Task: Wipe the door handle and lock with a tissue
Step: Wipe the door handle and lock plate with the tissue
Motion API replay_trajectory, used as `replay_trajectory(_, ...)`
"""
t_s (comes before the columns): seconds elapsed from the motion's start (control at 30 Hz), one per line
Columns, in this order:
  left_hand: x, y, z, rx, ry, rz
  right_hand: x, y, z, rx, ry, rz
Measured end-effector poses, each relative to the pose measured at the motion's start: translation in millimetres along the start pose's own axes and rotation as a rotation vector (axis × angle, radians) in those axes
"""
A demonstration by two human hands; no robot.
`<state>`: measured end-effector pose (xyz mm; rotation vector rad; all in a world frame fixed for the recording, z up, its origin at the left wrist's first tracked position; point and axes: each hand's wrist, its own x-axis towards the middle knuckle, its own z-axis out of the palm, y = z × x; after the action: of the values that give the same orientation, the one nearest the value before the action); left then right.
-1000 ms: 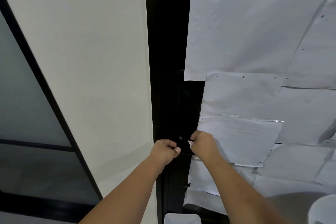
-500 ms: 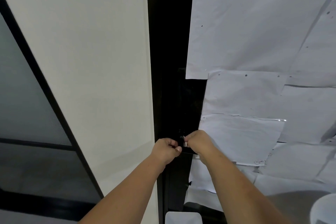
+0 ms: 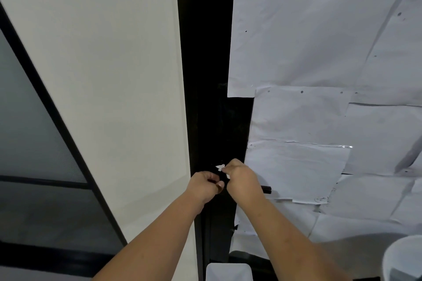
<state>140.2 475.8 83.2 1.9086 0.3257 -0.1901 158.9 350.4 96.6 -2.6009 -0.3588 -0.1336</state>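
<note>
**Both hands at door handle, tissue in R**

Your R hand (image 3: 243, 181) has fingers (image 3: 231, 166) curled, pinching white tissue (image 3: 221, 167) against the dark door (image 3: 212, 75), lock area too dark to make out. Black handle (image 3: 266, 189) sticks out just right of R hand. L hand (image 3: 204, 186) just left of it, fingers curled round a dark part, can't tell which.

Tissue (image 3: 221, 167): white. Door handle (image 3: 266, 189): black. Door frame (image 3: 205, 75): black. Paper sheets (image 3: 308, 36) on door: plain white, few dark specks. Wall (image 3: 102, 64): cream. Window (image 3: 29, 132) panel: grey, black-framed.
</note>
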Motion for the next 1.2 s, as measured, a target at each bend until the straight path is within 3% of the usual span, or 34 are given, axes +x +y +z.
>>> replay_trajectory(0.07, -1, -1, 0, -0.001, 0.007, 0.002, 4, 4, 0, -0.11, -0.078, 0.107)
replay_trajectory(0.17, -2, -1, 1, -0.022, 0.01, 0.008, 0, 15, -6, -0.085, -0.024, 0.186)
replay_trajectory(0.33, -3, 1, 1, -0.006, 0.011, 0.013, -5, 6, -7, 0.127, 0.048, 0.052)
replay_trajectory(0.47, -4, 0, 1, -0.006, 0.024, 0.019, -5, 10, -3, 0.009, -0.017, 0.144)
replay_trajectory(0.73, -5, 1, 3, -0.002, 0.036, 0.003, -10, 20, -25, 0.369, 0.185, 0.307)
replay_trajectory(1.0, -7, 2, 2, -0.003, 0.031, -0.005, -10, 20, -29, 0.477, 0.163, 0.319)
replay_trajectory(1.2, -6, 2, 1, -0.013, 0.025, -0.007, -7, 21, -34, 0.745, 0.044, 0.355)
